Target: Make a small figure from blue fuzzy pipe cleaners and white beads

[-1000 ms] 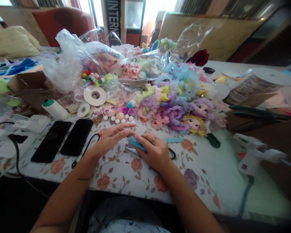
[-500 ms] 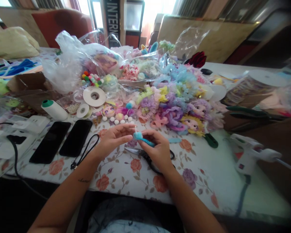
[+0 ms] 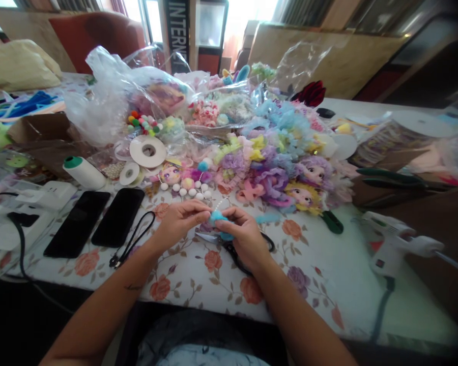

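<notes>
A light-blue fuzzy pipe cleaner (image 3: 216, 217), bunched at one end, is held between my two hands above the flowered tablecloth. My right hand (image 3: 248, 234) is closed on it, and its loose tail runs out to the right past the knuckles. My left hand (image 3: 183, 218) pinches the left side of the bunched end with thumb and fingertips. A short strand of tiny white beads sticks up from the blue bunch. Black-handled scissors (image 3: 209, 237) lie under my right hand, which partly hides them.
Two black phones (image 3: 77, 223) and a black cord loop (image 3: 135, 239) lie left. Beyond my hands are doll-face trinkets (image 3: 303, 195), ribbon spools (image 3: 148, 151) and plastic bags (image 3: 114, 86). A white glue gun (image 3: 391, 241) is at right, a power strip (image 3: 19, 229) at far left.
My left fingers, loosely extended beside the blue bunch before, have closed in on it. The pipe cleaner's tail has shifted slightly left, and the bead strand now leans to the right.
</notes>
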Tool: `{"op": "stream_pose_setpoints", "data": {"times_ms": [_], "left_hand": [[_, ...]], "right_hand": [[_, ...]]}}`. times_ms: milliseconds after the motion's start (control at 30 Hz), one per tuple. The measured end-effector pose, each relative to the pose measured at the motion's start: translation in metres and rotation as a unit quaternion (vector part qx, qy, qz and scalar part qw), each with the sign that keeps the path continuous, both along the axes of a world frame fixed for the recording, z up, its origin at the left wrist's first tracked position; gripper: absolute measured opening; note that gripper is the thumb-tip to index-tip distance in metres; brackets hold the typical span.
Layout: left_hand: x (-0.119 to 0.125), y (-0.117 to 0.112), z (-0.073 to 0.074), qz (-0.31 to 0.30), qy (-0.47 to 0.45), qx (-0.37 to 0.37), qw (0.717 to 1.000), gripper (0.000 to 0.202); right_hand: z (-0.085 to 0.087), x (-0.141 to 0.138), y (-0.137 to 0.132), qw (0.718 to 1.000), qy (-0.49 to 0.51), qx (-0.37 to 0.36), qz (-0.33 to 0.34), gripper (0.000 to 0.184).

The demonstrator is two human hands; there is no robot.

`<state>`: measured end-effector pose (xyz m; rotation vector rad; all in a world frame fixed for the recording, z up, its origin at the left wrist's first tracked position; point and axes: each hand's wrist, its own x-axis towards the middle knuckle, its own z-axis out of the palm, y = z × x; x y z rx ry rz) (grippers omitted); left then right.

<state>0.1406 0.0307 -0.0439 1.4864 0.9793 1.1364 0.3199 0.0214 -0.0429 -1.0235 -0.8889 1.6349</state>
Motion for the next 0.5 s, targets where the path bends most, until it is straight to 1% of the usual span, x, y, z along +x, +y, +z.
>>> {"op": "stream_pose_setpoints", "data": {"times_ms": [100, 200, 333, 500], "left_hand": [[0.0013, -0.0004, -0.0015, 0.028, 0.005, 0.015, 0.999, 0.015], [0.0035, -0.0016, -0.0013, 0.05, 0.012, 0.025, 0.998, 0.011], [0.0076, -0.0036, -0.0001, 0.064, 0.028, 0.033, 0.997, 0.008], [0.01, -0.0048, 0.0, 0.072, 0.047, 0.037, 0.996, 0.008]], "right_hand": [[-0.0017, 0.0, 0.0004, 1.0, -0.005, -0.003, -0.008, 0.026], [-0.0032, 0.0002, -0.0006, 0.999, -0.033, 0.025, -0.024, 0.026], [-0.0044, 0.0004, -0.0019, 0.995, -0.066, 0.066, -0.037, 0.022], [-0.0049, 0.0004, -0.0017, 0.993, -0.079, 0.081, -0.042, 0.022]]}}
